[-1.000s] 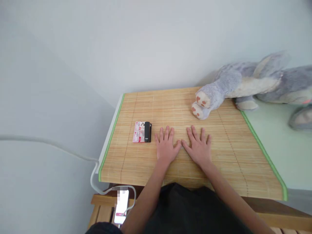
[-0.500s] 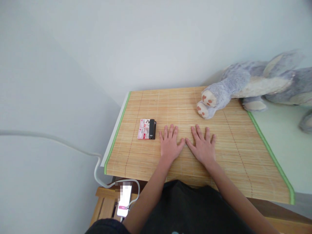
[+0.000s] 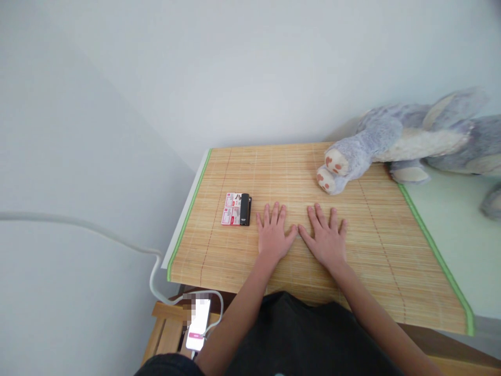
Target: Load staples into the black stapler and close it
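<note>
My left hand (image 3: 273,232) lies flat, palm down, fingers spread, on a bamboo mat (image 3: 376,250). My right hand (image 3: 325,237) lies flat beside it, thumbs almost touching. Both hold nothing. A small black stapler (image 3: 245,209) rests against a red and white staple box (image 3: 233,215), a short way left of my left hand.
A grey plush toy (image 3: 407,141) lies at the mat's far right corner, its paws on the mat. Pale green bedding (image 3: 462,235) shows right of the mat. A lit phone (image 3: 198,324) on a white cable (image 3: 97,235) sits on a wooden frame below the mat's left corner. White walls stand behind and left.
The view has shifted slightly, so everything sits a little more to the right. Both hands stay flat in the same place on the mat.
</note>
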Tool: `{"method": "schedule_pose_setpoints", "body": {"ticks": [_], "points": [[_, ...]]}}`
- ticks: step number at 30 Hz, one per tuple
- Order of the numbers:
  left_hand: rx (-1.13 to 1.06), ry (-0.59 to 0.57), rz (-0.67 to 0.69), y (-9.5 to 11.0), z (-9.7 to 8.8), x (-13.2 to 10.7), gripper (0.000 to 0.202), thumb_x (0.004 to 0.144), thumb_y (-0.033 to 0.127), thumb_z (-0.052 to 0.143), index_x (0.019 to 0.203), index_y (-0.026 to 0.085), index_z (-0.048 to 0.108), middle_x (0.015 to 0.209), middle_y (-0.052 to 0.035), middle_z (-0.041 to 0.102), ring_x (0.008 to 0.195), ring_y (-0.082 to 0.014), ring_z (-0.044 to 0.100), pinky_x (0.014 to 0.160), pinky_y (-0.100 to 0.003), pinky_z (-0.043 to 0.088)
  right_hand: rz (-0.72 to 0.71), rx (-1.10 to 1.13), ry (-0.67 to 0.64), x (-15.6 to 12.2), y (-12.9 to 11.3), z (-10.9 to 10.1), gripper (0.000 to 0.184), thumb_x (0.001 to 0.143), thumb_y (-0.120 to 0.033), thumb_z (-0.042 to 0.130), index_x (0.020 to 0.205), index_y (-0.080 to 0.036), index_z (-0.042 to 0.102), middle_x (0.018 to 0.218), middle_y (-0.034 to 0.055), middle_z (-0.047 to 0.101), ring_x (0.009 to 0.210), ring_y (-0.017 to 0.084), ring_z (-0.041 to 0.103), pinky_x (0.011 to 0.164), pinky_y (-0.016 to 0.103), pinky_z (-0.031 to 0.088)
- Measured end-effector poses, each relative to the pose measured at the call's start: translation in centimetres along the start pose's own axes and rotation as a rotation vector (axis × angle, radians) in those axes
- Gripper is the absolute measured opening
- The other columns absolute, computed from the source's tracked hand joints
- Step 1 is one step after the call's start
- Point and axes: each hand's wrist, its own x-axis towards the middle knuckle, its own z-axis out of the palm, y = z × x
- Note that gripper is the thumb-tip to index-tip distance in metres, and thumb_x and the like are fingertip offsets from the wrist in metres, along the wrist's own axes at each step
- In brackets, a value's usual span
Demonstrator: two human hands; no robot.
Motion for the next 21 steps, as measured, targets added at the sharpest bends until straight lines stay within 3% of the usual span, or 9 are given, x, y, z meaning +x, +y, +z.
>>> {"method": "schedule_pose_setpoints", "body": {"ticks": [9,21], "points": [[-0.013,0.003,-0.013,0.04,-0.09,0.01,0.071,0.100,0.060,0.043,0.164,0.034,0.024,0.172,0.0023,0.021,0.161,-0.0308,0.005,0.129,-0.062,0.012,-0.015,-0.016,0.004,-0.05,0.07,0.01,0.079,0.103,-0.061,0.037,0.166,-0.031,0.001,0.175,-0.0001,0.002,0.156,0.045,0.003,0.119,0.073,0.015],[-0.014,0.004,-0.012,0.08,-0.02,0.03,0.071,0.100,0.059,0.044,0.164,0.034,0.024,0.172,0.0015,0.022,0.161,-0.0309,0.004,0.129,-0.063,0.010,0.003,-0.002,0.008,-0.03,-0.12,-0.14,0.074,0.105,-0.059,0.034,0.167,-0.031,0.005,0.174,-0.0002,0.010,0.157,0.042,0.002,0.121,0.072,0.011]]}}
